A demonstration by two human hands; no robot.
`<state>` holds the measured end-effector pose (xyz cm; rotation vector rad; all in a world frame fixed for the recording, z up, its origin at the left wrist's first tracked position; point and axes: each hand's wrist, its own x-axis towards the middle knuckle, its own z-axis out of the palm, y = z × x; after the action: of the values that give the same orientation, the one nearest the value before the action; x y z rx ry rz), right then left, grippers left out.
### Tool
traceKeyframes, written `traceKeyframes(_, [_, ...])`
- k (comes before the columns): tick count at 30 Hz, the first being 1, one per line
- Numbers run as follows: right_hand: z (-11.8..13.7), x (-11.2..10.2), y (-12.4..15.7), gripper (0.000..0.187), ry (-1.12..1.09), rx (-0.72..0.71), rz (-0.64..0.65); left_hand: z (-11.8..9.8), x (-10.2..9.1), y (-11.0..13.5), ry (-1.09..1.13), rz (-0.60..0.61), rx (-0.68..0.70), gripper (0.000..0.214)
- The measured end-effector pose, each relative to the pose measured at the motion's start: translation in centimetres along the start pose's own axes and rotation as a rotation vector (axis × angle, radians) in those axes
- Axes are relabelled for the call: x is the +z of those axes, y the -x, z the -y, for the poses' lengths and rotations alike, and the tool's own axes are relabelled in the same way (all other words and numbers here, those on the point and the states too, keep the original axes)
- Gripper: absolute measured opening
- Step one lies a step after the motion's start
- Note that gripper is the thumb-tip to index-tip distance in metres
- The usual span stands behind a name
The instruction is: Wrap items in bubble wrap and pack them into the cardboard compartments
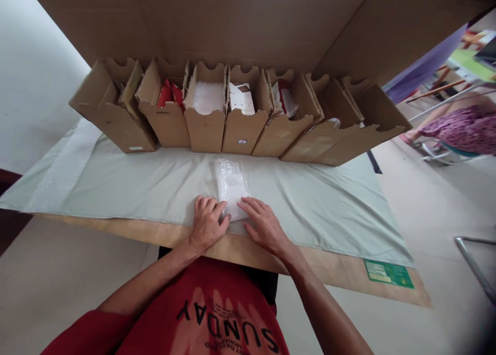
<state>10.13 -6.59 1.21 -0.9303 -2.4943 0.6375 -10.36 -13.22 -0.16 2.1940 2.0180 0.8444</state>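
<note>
A clear bubble wrap pouch [232,185] lies flat on the pale green cloth in front of me, its long side pointing away from my body. At its lower left edge rests my left hand [209,223], palm down, with the fingers a little bent and the thumb apart. My right hand [264,225] lies at the lower right edge, fingers stretched out and their tips touching the plastic. Neither hand is wrapped round anything. Whether something flat is inside the pouch, I cannot tell.
Behind the pouch stands a row of several open cardboard boxes [205,133], some holding red packets [170,92], clear plastic bags [208,96] or a white card [241,97]. A tall cardboard panel [217,24] rises behind them. A plastic strip [65,164] lies left. Another person [461,125] sits at right.
</note>
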Motion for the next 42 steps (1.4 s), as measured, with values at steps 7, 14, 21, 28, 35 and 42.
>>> traceKeyframes(7, [1.1, 0.6, -1.4, 0.027, 0.128, -0.056, -0.010, 0.6, -1.6, 0.9, 0.077, -0.033, 0.092, 0.051])
traceKeyframes(14, [2.7, -1.5, -1.6, 0.019, -0.260, 0.157, 0.047, 1.8, -1.7, 1.6, 0.385, -0.040, 0.029, 0.016])
traceKeyframes(21, [0.8, 0.6, -2.5, 0.024, -0.323, 0.408, -0.054, 2.4, -1.3, 0.5, 0.380, -0.009, -0.135, 0.022])
traceKeyframes(28, [3.0, 1.0, -1.0, 0.027, 0.182, 0.043, -0.243, 2.3, -0.5, -1.0, 0.235, -0.027, -0.195, 0.026])
traceKeyframes(35, [2.7, 1.9, -1.3, 0.030, 0.059, 0.068, -0.077, 2.3, -1.7, -1.0, 0.476, -0.056, -0.319, 0.028])
traceKeyframes(42, [3.7, 1.0, -2.0, 0.025, -0.507, 0.389, -0.124, 1.2, -2.4, 1.3, 1.301, 0.057, -0.691, 0.064])
